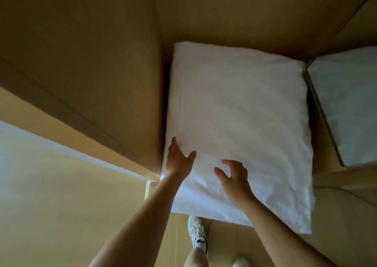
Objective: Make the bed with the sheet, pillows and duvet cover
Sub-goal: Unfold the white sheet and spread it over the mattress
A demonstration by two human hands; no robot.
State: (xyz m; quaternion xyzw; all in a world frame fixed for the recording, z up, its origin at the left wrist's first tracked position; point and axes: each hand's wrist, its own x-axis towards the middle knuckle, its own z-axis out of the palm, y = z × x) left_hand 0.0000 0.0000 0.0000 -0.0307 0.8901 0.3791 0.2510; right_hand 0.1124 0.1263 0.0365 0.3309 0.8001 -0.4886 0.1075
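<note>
Two bare grips rest on one white rectangular fabric pillow (240, 107), which lies flat on a tan-brown surface (255, 22). The left grip (178, 160) is released: its fingers lie straight along the pillow's left edge, near the close corner, with the thumb spread out onto the cloth. The right grip (234, 177) sits just beside it, on the pillow's near end. Its fingers are bent and spread and its thumb held apart, with no cloth caught between them. A pale grey-white framed panel (346, 103) lies just right of the pillow. Below the pillow's near edge stands a white laced sneaker (196, 234).
</note>
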